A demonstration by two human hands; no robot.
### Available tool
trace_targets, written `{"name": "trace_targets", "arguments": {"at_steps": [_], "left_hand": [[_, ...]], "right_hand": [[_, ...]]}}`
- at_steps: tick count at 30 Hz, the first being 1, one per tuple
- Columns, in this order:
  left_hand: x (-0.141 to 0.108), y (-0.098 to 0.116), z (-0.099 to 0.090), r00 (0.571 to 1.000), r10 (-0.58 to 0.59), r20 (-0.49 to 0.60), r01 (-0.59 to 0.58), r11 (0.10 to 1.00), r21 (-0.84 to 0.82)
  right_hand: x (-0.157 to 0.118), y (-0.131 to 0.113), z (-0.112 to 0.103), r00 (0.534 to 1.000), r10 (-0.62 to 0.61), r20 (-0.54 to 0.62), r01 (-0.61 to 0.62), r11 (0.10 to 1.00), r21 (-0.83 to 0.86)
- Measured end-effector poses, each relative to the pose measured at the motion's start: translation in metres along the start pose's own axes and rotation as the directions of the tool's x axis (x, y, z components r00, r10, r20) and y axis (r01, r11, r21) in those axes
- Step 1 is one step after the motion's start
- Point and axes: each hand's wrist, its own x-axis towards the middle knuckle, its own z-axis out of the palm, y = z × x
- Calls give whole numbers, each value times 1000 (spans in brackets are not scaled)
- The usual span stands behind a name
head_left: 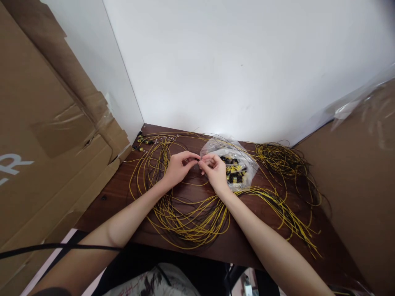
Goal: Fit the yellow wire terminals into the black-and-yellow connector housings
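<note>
Above the table, my left hand (180, 166) and my right hand (215, 169) meet fingertip to fingertip, each closed in a pinch. A small dark piece (198, 159) shows between the fingertips; its kind is too small to tell. Just behind and right of my right hand lies a clear plastic bag (251, 164) holding black and yellow connectors (235, 169). Under my forearms spreads a large loose coil of yellow and black wires (188, 230). One thin yellow wire (194, 184) curves below the hands.
A tangled wire bundle (277, 158) sits at the back right of the brown table (243, 242). Loose wire ends (304, 236) fan out at the right. Several small connectors (140, 139) lie in the back left corner. Cardboard (55, 123) stands left, more cardboard (354, 172) right.
</note>
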Motion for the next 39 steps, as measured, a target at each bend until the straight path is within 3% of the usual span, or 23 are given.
{"name": "trace_targets", "arguments": {"at_steps": [16, 27, 39], "left_hand": [[1, 1, -1, 995, -94, -12, 93, 992, -83], [3, 2, -2, 990, -139, -35, 133, 983, -128], [2, 1, -1, 994, -109, 7, 110, 989, -100]], "right_hand": [[-2, -5, 0, 998, -36, 59, 41, 997, -71], [1, 1, -5, 998, -20, 58, 36, 951, -308], [1, 2, -5, 996, -49, 80, 73, 940, -333]]}}
